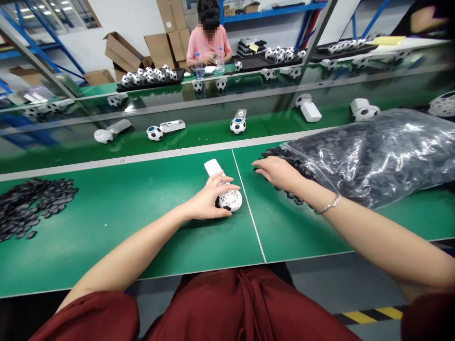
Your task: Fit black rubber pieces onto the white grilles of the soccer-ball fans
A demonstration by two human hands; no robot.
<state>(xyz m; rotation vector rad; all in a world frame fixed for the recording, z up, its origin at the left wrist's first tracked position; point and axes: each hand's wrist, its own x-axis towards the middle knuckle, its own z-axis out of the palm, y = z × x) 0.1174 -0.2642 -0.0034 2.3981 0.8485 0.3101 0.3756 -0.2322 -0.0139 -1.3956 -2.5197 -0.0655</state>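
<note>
My left hand (208, 198) is wrapped round a white football-shaped handheld fan (230, 200) that lies on the green table (117, 222); the fan's white handle points away from me. My right hand (279, 171) reaches to the right, fingers curled down onto small black pieces (275, 154) spilling from a clear plastic bag (377, 154). Whether those fingers hold a piece is hidden.
A second heap of black pieces (30, 203) lies at the table's left edge. Beyond runs a green conveyor (199, 135) with several football fans. At the far bench sits another person (209, 45) by trays of fans. Cardboard boxes and blue racks stand behind.
</note>
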